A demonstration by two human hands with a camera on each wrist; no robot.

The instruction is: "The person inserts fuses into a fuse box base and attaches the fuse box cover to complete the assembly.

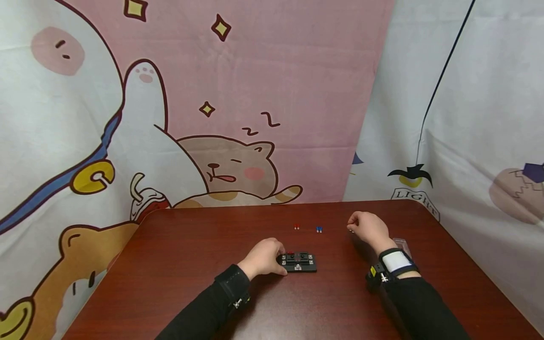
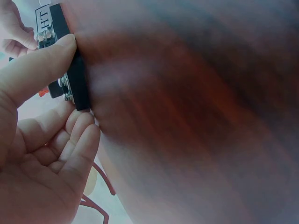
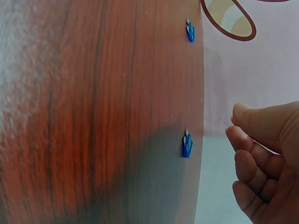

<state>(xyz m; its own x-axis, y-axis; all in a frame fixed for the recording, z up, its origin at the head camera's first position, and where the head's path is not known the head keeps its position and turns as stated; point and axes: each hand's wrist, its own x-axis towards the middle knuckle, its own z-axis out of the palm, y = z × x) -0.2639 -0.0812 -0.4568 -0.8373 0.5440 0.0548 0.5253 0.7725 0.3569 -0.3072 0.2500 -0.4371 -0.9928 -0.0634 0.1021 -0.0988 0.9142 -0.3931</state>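
A black block with metal screw terminals (image 1: pixel 299 262) lies on the table, a red piece near its far left side. My left hand (image 1: pixel 265 257) grips its left end, thumb at the near edge and fingers at the far side; the left wrist view shows the thumb (image 2: pixel 56 60) against it. Toward the right, my right hand (image 1: pixel 369 230) hovers low with fingers curled and thumb near the index fingertip, nothing visible between them. Close by its fingertips in the right wrist view lies a blue crimp terminal (image 3: pixel 187 145); a second blue terminal (image 3: pixel 190 31) lies farther off.
A small red terminal piece (image 1: pixel 296 226) lies beyond the block, left of the blue terminal (image 1: pixel 318 229). A clear plastic box (image 1: pixel 402 245) is partly hidden behind my right wrist. Printed cloth (image 1: pixel 323 118) hangs behind the table's far edge.
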